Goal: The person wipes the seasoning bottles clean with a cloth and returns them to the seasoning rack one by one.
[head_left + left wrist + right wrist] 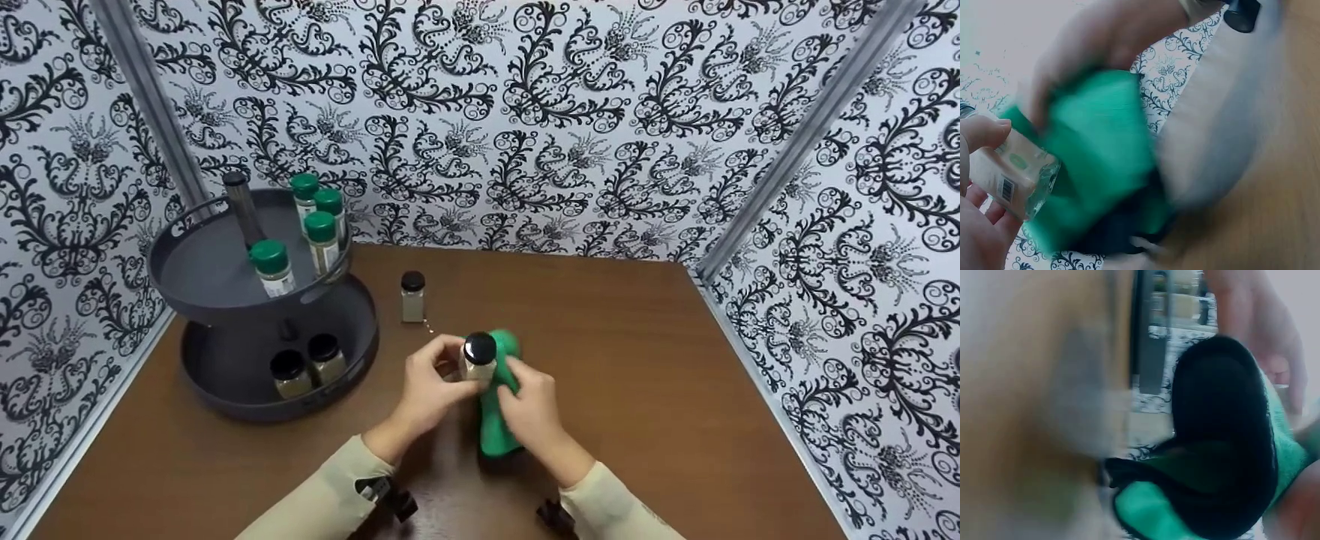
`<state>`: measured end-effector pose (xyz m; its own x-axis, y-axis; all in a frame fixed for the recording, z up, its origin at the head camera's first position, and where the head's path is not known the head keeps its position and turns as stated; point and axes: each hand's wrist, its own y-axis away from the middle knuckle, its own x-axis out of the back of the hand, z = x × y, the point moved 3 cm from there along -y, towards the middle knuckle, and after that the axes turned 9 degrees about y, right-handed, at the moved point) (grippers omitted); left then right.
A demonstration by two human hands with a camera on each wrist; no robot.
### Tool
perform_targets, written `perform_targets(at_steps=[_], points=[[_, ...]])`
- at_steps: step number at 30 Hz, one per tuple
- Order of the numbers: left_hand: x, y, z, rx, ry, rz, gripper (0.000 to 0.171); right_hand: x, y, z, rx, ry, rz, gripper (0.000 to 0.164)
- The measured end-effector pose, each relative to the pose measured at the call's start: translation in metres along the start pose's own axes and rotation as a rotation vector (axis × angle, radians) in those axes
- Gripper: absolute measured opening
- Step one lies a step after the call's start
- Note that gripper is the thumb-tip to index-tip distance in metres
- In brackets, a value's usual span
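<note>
Now, we think the step in hand is wiping, because a small see-through jar (478,370) and a green cloth (496,427) are so close together. The left hand (429,381) curls round the jar, with the thumb on the near side. The right hand (534,405) holds the cloth. The cloth is on the jar's right and a bit behind it, but it is too blurry for us to tell if the two touch.

The jar looks lifted over the middle of the counter (615,337), to the right of the round two-level tray (199,266). Its black lid is at the top and its bottom points down, so we see its long axis going mostly up and down. It may lean a little, and we can't tell how much. The cloth's long side runs from near to far.

We guess the next move calls for the left hand to hold the jar steady and turn it, so the right hand can rub the cloth over every side. Smooth sides could slip, so a snug hold seems best.

Farther away and to the left, another black-topped jar (412,301) stands upright. On the tray's top level, we count four green-topped jars (324,251).
</note>
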<state>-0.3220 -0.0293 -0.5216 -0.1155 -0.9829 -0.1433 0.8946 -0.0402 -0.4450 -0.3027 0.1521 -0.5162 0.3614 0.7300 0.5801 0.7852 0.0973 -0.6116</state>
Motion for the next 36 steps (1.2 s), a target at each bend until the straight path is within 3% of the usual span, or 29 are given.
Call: perform_targets(at_steps=[3,7,9,11,14,16,18,22,23,25,27,30,36], points=[[0.002,-0.001,0.003,-0.01,-0.004,0.005,0.048,-0.002,-0.002,0.001,-0.038,-0.021,-0.046,0.038],[0.002,-0.002,0.007,-0.016,-0.01,-0.02,0.047,0.012,-0.006,-0.009,0.041,-0.136,0.09,0.049],[0.002,-0.004,0.008,-0.027,-0.01,-0.025,0.047,0.016,-0.008,-0.011,0.056,-0.145,0.094,0.047],[0.003,-0.005,0.01,-0.038,-0.014,-0.017,0.047,0.012,-0.009,-0.009,0.021,-0.09,0.007,0.044],[0.005,-0.005,0.011,-0.046,-0.024,-0.008,0.047,0.002,-0.008,-0.004,-0.043,0.036,-0.201,0.028],[0.006,-0.005,0.011,-0.041,-0.039,-0.004,0.047,0.001,-0.006,-0.004,-0.035,0.097,-0.248,0.028],[0.005,-0.004,0.011,-0.036,-0.05,-0.001,0.047,0.007,-0.005,-0.008,0.019,0.098,-0.181,0.033],[0.003,-0.005,0.011,-0.034,-0.037,0.006,0.047,0.024,-0.005,-0.022,0.193,0.073,0.106,0.052],[0.002,-0.005,0.011,-0.036,-0.036,0.003,0.047,0.026,-0.005,-0.023,0.225,0.083,0.144,0.052],[0.002,-0.007,0.011,-0.041,-0.027,0.003,0.047,0.024,-0.005,-0.023,0.243,0.12,0.139,0.047],[0.003,-0.008,0.011,-0.048,-0.027,0.008,0.046,0.017,-0.005,-0.018,0.203,0.144,0.053,0.042],[0.006,-0.009,0.013,-0.057,-0.02,0.018,0.047,0.008,-0.006,-0.009,0.074,0.105,-0.112,0.037],[0.009,-0.006,0.026,-0.079,0.054,0.051,0.048,0.002,-0.008,0.001,-0.241,-0.269,-0.255,0.041]])
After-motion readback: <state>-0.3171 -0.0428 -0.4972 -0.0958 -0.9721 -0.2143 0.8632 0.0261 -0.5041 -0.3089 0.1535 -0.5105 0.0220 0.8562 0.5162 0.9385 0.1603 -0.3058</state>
